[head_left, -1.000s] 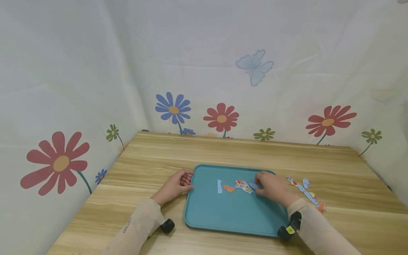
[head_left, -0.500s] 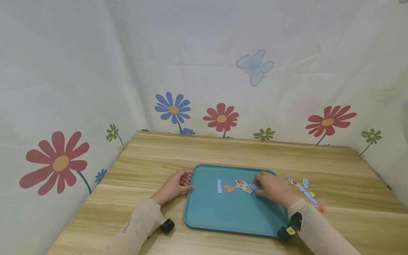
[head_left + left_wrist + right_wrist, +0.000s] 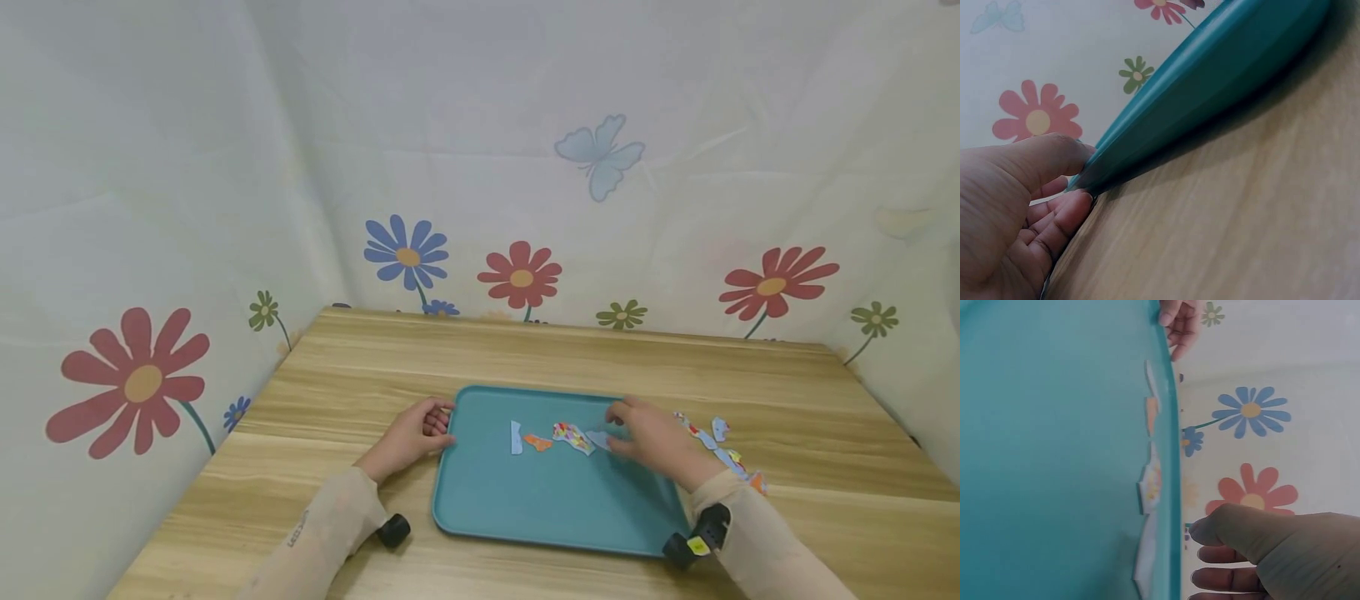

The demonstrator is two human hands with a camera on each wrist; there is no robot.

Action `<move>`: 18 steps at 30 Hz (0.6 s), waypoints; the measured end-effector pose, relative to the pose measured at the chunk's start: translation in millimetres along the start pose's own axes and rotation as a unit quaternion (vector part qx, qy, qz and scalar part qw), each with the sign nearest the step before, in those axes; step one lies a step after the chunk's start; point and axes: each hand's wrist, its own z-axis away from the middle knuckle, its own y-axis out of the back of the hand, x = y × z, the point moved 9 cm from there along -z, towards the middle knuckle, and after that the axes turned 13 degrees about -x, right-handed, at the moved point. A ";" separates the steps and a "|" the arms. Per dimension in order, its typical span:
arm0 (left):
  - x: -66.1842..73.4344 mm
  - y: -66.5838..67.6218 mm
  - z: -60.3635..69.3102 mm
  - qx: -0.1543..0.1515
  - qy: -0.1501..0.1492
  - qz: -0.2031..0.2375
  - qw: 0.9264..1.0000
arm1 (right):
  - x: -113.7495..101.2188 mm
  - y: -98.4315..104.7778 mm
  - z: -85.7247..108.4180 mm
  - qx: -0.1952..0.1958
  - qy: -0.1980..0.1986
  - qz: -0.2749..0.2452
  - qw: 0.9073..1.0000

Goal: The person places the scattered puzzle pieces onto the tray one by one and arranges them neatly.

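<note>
Four pieces [image 3: 573, 438] are seen in a row on the tray [image 3: 517, 508] in the head view, with other pieces [image 3: 727, 459] on the counter [image 3: 487, 350] to the right. At the row's right end, the right hand [image 3: 658, 437] is poised with thumb and fingers parted; whether the blue piece [image 3: 597, 438] is touched cannot be told. In the left wrist view, the tray's rim is pinched by the left hand [image 3: 1004, 212]; by a tug there, the row could be jolted. In the right wrist view, nothing is seen gripped; the blue piece could be knocked askew by a brushing thumb
</note>
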 end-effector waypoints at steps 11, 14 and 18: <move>0.2 -1.7 1.2 -0.002 0.005 0.000 1.000 | 7.0 21.3 18.7 0.017 -0.014 0.009 1.000; 0.1 -1.8 1.1 -0.003 0.005 0.001 1.000 | 8.4 26.2 26.0 0.022 -0.018 0.011 1.000; -0.9 -0.1 0.0 0.002 0.004 -0.006 1.000 | 13.2 32.5 36.6 0.028 -0.027 0.010 0.999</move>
